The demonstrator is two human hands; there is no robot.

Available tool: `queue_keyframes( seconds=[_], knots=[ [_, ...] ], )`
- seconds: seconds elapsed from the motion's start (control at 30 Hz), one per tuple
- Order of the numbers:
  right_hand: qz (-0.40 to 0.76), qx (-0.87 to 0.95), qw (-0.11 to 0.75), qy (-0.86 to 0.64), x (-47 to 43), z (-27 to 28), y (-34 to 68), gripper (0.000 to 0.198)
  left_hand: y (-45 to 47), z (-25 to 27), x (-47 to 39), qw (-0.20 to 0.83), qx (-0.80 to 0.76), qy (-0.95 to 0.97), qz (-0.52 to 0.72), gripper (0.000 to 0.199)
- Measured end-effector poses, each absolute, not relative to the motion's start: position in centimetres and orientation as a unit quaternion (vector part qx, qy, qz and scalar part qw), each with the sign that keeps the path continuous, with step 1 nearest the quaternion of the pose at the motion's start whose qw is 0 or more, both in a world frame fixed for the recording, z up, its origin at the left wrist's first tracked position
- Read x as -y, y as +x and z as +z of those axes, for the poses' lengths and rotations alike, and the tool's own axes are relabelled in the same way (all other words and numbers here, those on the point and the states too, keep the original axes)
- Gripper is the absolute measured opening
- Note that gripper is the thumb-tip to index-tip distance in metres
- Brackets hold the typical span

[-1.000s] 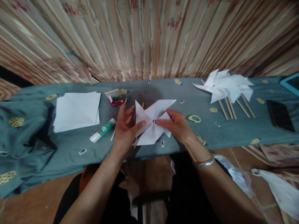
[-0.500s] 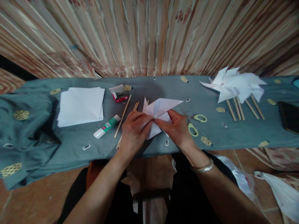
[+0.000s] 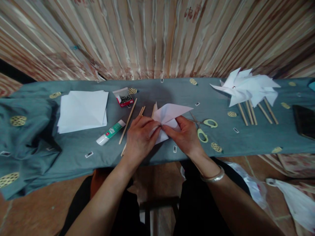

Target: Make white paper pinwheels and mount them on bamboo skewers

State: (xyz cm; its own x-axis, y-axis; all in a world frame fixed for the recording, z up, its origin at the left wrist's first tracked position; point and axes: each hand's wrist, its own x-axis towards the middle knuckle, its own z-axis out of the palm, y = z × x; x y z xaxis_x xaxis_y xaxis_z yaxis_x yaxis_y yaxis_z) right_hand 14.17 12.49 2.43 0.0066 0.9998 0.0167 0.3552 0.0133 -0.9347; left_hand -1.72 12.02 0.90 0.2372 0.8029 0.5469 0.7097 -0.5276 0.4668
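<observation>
Q. What do the fingers hold?

A. My left hand (image 3: 141, 135) is pinched narrow, thumb toward forefinger, at the centre of one white paper pinwheel (image 3: 173, 111). My right hand (image 3: 187, 135) grips it from the other side, thumb in front near the hub, fingers behind a vane. The pinwheel thus sits between my two hands, over the cloth (image 3: 172, 89).

Q. Why both hands on so light a piece?

A. In my judgement, the left pinch keeps the folded points gathered, while the right steadies the sheet against turning.

Q. And just beyond the fingers?

A. Beside my left hand, loose sticks (image 3: 128, 121): one lies in plain view, others run partly behind hand and paper. I make it at least three, though the overlap forbids a sure count. Beside my right hand, one pair of scissors (image 3: 202, 135), handles outward, probably to leave my fingers room.

Q. Farther out?

A. To the left, one glue stick (image 3: 110, 132), one open box (image 3: 127, 103) of small metal pieces (image 3: 126, 98) and one stack of white paper (image 3: 82, 111), presumably placed for easy reach. To the right, overlapping white pinwheels (image 3: 251, 86), with five sticks (image 3: 242, 114) showing, kept well apart, I judge, so that no vane is crushed. Past these, one dark phone (image 3: 304, 121).
</observation>
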Motion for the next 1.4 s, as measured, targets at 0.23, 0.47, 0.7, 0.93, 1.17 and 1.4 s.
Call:
queue_keyframes(
  seconds=[0.23,0.47,0.7,0.93,1.17,1.4],
  knots=[
    [0.37,0.594,0.396,-0.594,-12.28,2.57,14.18,0.017,-1.63,0.93,-11.94,0.06,-0.483,0.786,0.38,0.013],
    [0.373,0.593,0.393,-0.595,-12.31,2.55,14.22,0.019,-1.52,1.23,-11.8,0.062,-0.481,0.786,0.383,0.015],
    [0.404,0.571,0.401,-0.592,-12.49,2.48,14.37,0.018,-1.67,1.21,-11.55,0.029,-0.467,0.814,0.343,0.017],
    [0.403,0.589,0.385,-0.586,-12.47,2.17,14.71,0.017,-1.54,1.42,-11.46,0.009,-0.456,0.829,0.325,0.016],
    [0.395,0.599,0.376,-0.587,-12.32,2.13,14.87,0.018,-1.28,1.56,-11.46,0.024,-0.46,0.831,0.312,0.018],
    [0.388,0.601,0.374,-0.59,-12.29,2.04,15.0,0.016,-1.1,1.51,-11.58,0.043,-0.451,0.837,0.307,0.017]
  ],
)
